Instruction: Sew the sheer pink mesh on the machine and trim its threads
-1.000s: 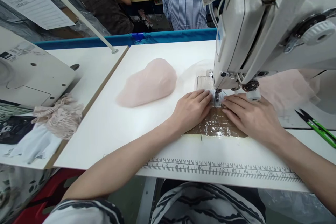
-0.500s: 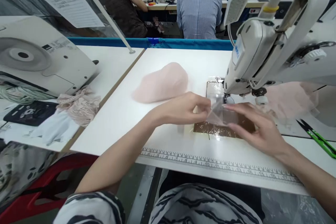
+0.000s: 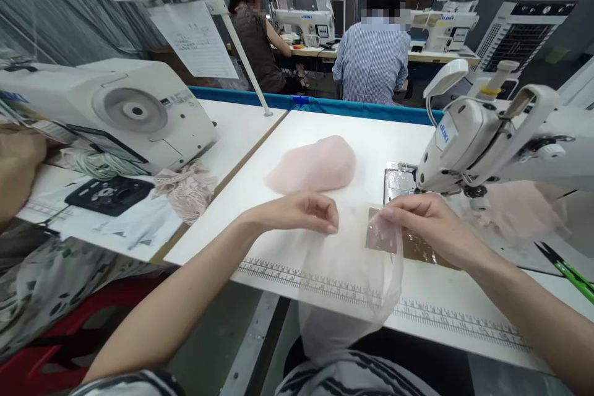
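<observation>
A piece of sheer, whitish fabric (image 3: 346, 278) hangs between my hands, over the table's front edge and down to my lap. My left hand (image 3: 309, 211) is closed in a pinch at its upper left edge. Thumb and fingers of my right hand (image 3: 420, 218) pinch its upper right corner, just in front of the sewing machine (image 3: 464, 142). Under that hand lies a shiny brown sheet (image 3: 420, 249) beside the needle plate (image 3: 396, 180). Behind my left hand rests a heap of sheer pink fabric (image 3: 318, 164).
More pink fabric (image 3: 520, 207) lies right of the needle, near green-handled snips (image 3: 568, 269). A printed ruler (image 3: 440, 315) runs along the table's front edge. At left stand another sewing machine (image 3: 153, 111) and bundled lace (image 3: 185, 189). Two people sit at machines beyond the blue divider (image 3: 362, 110).
The sheer fabric has come away from the needle area toward me and now hangs spread out. My left hand moved left, away from my right. The head view has tilted up.
</observation>
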